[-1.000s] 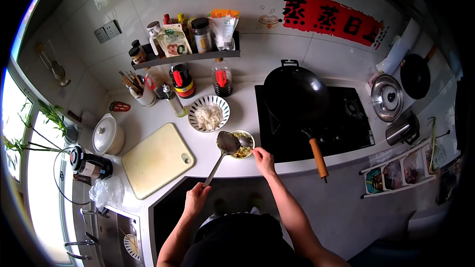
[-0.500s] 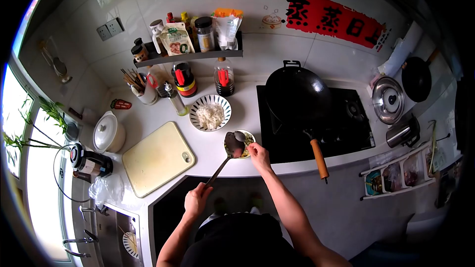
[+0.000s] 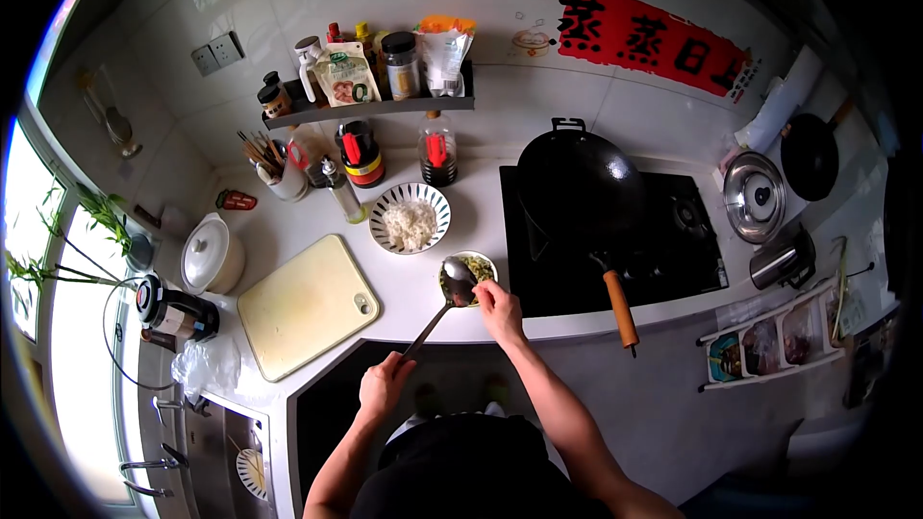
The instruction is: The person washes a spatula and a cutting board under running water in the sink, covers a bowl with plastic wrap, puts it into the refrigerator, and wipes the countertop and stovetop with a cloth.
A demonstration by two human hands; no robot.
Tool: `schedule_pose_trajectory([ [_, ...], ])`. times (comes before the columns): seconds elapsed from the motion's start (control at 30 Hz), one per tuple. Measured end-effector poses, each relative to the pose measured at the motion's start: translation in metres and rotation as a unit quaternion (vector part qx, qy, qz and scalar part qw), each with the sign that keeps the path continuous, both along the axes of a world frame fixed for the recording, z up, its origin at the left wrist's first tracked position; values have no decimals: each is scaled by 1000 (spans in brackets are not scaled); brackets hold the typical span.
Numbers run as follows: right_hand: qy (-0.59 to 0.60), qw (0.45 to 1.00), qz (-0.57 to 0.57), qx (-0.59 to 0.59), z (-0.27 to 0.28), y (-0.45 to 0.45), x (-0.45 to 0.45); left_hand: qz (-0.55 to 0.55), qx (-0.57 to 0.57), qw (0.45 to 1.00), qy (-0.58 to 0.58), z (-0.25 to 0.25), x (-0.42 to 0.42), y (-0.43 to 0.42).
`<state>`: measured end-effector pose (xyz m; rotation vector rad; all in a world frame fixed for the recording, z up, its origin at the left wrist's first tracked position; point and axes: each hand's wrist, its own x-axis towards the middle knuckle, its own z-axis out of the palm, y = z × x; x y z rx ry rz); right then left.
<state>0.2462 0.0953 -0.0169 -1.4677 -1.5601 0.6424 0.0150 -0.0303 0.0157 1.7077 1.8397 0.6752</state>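
My left hand is wrapped round the handle of a metal ladle, whose head is over the left part of a small bowl of chopped food. Fingers closed, my right hand pinches a metal spoon whose bowl end is at the ladle's head. Behind them stands a striped bowl of white rice.
To the left lies a cutting board, with a white lidded pot beyond it. A black wok with a wooden handle sits on the cooktop at right. Bottles and a seasoning shelf line the back.
My right hand has moved a little left with the spoon, from over the small bowl to the ladle's head. The ladle's head has shifted slightly right, then stayed near the bowl.
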Motion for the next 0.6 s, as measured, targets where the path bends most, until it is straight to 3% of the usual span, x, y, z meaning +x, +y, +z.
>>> schedule_pose_trajectory([
  [0.1, 9, 1000, 19, 16, 5, -8, -3, -5, 25, 999, -32, 1, 2, 1],
  [0.2, -34, 998, 31, -45, 2, -9, 4, -8, 18, 999, -29, 6, 4, -1],
  [0.27, -29, 999, -15, -2, -12, 5, 13, -10, 16, 999, -28, 7, 5, -2],
  [0.4, -86, 989, -101, -59, -20, 17, 34, -8, 3, 999, -34, 3, 4, -4],
  [0.6, -26, 999, -37, -28, -26, 2, 27, 14, -19, 999, -48, -1, 9, -4],
])
